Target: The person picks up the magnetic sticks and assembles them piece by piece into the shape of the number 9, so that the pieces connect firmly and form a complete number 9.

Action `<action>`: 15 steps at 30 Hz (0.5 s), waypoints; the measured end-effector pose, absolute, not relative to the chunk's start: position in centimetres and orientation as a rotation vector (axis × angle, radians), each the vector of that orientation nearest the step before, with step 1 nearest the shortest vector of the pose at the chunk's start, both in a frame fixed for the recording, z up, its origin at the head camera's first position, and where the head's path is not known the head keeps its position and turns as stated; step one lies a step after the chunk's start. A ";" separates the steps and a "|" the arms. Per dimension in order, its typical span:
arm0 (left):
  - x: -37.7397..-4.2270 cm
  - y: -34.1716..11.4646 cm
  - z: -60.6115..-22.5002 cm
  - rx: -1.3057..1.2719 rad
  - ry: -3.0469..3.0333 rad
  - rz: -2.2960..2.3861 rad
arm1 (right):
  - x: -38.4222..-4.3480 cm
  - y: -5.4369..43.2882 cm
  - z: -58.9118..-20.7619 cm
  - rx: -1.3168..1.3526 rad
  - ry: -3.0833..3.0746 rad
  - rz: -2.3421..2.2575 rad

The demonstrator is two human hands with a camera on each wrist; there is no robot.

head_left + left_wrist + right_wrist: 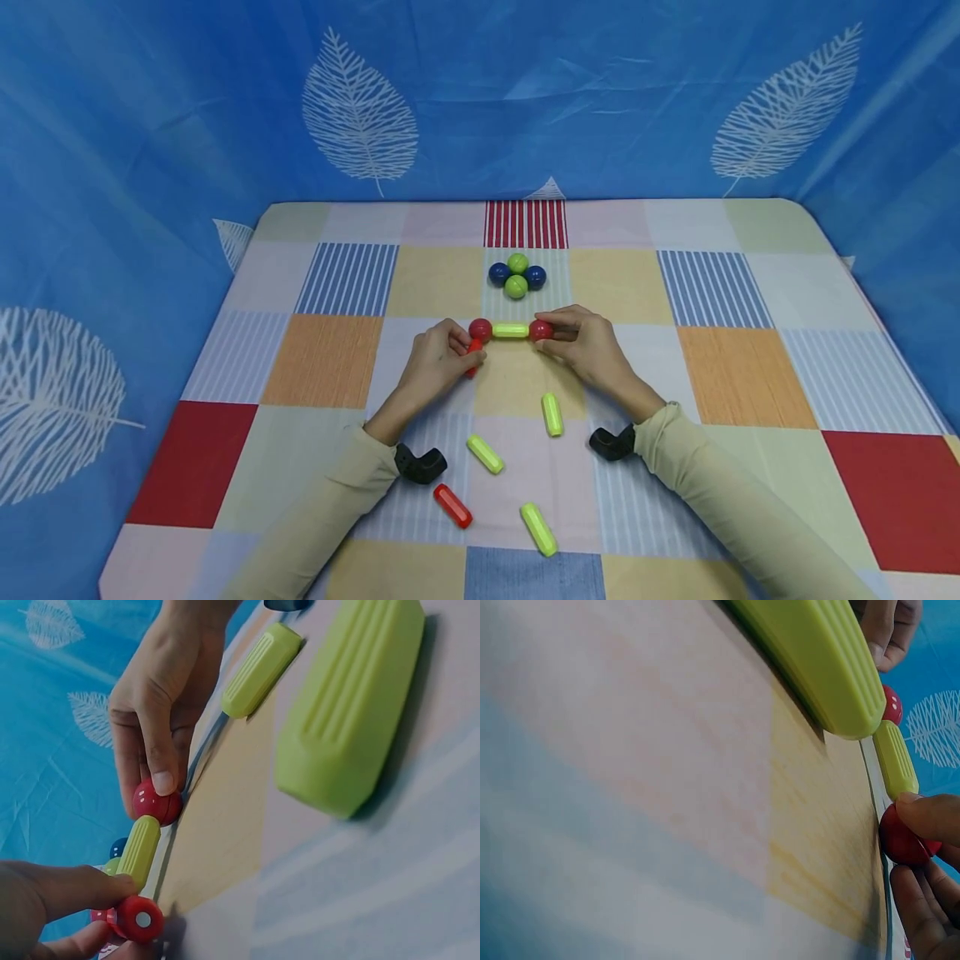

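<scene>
Two sets of fingers are curled in a pinch: those of the left hand (442,357) grasp a red rod (141,919), those of the right hand (591,346) grasp the right red ball (540,330). Fingertips hide the rod's middle and part of that ball; whether the left fingers also touch the left red ball (481,330), at the rod's far end, is hard to make out. A green rod (511,331) spans left to right between the two balls. Both hands lean inward, each thumb on the near side, and the forearms slant in from the near left and near right, their sleeves (322,500) cut off by the head view's near edge. Just beyond sit two green balls (516,287) and two blue balls (499,273), bunched. Nearer, between the forearms, lie three loose green rods (552,414) and a loose red rod (453,506) on the patchwork cloth (322,358). In the left wrist view, the closest loose green rod is cropped at the top.
</scene>
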State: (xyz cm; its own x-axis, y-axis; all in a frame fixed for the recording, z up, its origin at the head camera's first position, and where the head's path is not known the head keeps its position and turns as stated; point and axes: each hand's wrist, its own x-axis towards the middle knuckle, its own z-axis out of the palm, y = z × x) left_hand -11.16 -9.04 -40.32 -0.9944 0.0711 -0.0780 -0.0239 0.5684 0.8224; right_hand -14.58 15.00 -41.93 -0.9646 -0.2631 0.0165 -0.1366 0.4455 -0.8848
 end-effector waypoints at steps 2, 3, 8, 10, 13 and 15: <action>-11.2 -9.0 -40.3 0.043 2.682 1.431 | -14.6 15.0 -41.9 -0.354 2.575 -1.545; -11.2 -8.9 -40.3 0.043 2.679 1.437 | -14.6 15.0 -41.9 -0.355 2.579 -1.541; -11.2 -8.7 -40.4 0.029 2.686 1.438 | -14.6 15.0 -42.0 -0.360 2.578 -1.535; -11.2 -8.6 -40.5 0.031 2.686 1.447 | -14.6 15.0 -41.9 -0.364 2.585 -1.525; -11.2 -8.4 -40.6 0.026 2.680 1.464 | -14.7 15.1 -41.8 -0.371 2.597 -1.505; -11.2 -8.4 -40.7 0.024 2.675 1.474 | -14.7 15.1 -41.8 -0.372 2.602 -1.492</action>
State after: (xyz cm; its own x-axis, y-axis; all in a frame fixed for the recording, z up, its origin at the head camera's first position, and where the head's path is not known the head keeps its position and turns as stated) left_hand -11.20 -8.40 -40.70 -0.9961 0.0557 -0.0691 -0.0287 0.5347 0.8445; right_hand -14.70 15.12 -41.77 -0.9626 -0.2702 0.0186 -0.1526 0.4841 -0.8616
